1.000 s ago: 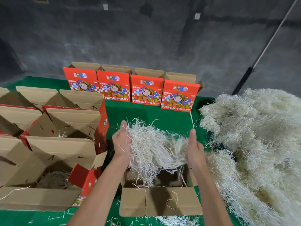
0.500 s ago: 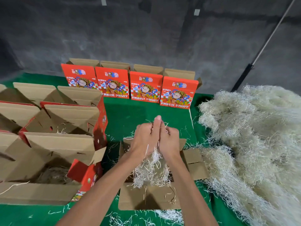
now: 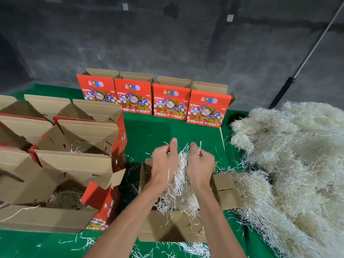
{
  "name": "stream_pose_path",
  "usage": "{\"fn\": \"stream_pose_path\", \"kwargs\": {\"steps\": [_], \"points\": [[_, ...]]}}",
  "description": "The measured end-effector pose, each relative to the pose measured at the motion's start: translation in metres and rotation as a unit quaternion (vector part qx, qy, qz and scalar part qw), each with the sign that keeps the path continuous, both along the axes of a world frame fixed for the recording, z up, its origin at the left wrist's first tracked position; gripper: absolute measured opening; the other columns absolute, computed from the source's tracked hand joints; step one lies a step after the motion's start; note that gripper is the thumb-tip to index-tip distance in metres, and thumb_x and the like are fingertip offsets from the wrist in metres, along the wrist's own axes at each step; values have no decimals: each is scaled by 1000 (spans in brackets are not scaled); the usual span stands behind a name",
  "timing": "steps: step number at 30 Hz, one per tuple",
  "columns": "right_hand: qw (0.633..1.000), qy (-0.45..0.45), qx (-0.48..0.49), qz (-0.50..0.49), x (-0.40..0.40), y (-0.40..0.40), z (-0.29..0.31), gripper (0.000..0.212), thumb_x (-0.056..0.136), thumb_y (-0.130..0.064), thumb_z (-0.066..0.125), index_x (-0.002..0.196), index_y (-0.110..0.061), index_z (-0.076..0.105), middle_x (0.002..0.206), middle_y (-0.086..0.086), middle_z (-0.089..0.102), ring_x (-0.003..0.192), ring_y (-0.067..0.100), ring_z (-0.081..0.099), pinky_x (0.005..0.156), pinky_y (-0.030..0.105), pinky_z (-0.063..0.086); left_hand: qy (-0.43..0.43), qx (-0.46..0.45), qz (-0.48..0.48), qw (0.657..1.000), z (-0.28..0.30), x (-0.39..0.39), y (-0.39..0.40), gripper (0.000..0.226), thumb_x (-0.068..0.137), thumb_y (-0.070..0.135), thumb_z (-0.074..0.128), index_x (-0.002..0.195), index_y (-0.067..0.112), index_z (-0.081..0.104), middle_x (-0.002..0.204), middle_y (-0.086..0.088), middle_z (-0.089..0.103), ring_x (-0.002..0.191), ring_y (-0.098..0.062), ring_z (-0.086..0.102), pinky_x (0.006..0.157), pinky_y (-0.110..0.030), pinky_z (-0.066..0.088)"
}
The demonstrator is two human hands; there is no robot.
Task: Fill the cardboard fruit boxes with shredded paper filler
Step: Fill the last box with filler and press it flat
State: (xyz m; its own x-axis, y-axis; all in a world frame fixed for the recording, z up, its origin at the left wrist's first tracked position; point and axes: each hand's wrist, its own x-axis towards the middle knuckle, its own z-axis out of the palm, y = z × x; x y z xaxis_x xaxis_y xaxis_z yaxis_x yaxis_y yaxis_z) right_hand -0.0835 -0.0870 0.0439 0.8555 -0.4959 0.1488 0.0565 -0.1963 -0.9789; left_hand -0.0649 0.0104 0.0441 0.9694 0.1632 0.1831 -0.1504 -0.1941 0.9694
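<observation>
I am pressing both hands, left (image 3: 164, 162) and right (image 3: 200, 165), closer together, gripping pale shredded paper filler (image 3: 181, 185). They are now lowering it into the open brown cardboard box (image 3: 173, 228), so filling is underway.

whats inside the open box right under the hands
Shredded paper fills the open box, gripped by the left hand and right hand. The box floor is covered.

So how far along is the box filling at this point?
Done: the open cardboard box at near left already holds filler. In hand: left hand and right hand grip a clump of pale shredded paper over the open centre box. Left: four upright red fruit boxes; a large shredded-paper pile remains.
</observation>
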Motion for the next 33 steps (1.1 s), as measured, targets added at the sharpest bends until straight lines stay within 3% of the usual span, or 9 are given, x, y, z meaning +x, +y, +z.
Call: {"fn": "stream_pose_path", "kwargs": {"steps": [4,8,13,20,24,27,30,33], "points": [[1000,10,7,-3,0,0,3,54,102,-36,55,55,-19,36,38,-11,28,37,8,24,38,20,24,7,-8,-32,999,2,-5,-1,60,104,44,48,49,25,32,40,12,28,37,-10,26,37,-24,23],[999,8,32,-6,-1,-3,4,57,102,-39,54,54,-17,35,39,-11,27,38,10,24,39,22,17,12,1,-36,999,8,-1,5,63,103,46,48,46,24,32,39,11,28,37,-10,26,37,-23,22],[1000,11,16,-23,1,-6,7,56,102,-38,54,55,-18,32,40,-12,26,40,7,21,39,18,21,27,2,-31,999,6,-3,3,67,103,44,49,43,22,28,37,11,26,37,-11,24,39,-25,20],[996,42,76,-24,-1,-21,6,51,101,-39,55,59,-16,37,42,-10,32,38,8,25,39,23,27,48,0,-44,998,3,3,12,67,102,48,47,40,23,42,37,12,30,32,-8,26,33,-19,21],[990,53,118,-57,3,-27,8,51,99,-40,58,59,-18,35,42,-10,31,37,5,24,45,26,30,54,-14,-15,998,-1,6,21,66,102,47,48,41,25,36,37,11,29,30,-8,27,34,-17,22],[991,40,119,-49,2,-35,5,49,99,-42,58,60,-17,40,40,-10,35,35,6,26,36,21,29,63,-17,-18,998,-2,4,27,58,103,46,48,50,24,38,37,12,32,30,-6,28,33,-16,21],[980,53,157,-108,4,-64,4,49,99,-48,54,63,-17,41,47,-6,32,42,10,22,44,27,28,85,-68,68,992,0,14,51,54,104,42,49,58,19,35,36,14,30,31,-3,28,33,-15,23],[983,63,158,-66,5,-63,1,56,94,-65,48,65,-18,40,46,-8,33,45,12,26,54,28,26,80,-52,19,995,-5,5,50,52,102,47,48,59,21,35,41,12,29,35,-6,25,36,-18,23]]}}
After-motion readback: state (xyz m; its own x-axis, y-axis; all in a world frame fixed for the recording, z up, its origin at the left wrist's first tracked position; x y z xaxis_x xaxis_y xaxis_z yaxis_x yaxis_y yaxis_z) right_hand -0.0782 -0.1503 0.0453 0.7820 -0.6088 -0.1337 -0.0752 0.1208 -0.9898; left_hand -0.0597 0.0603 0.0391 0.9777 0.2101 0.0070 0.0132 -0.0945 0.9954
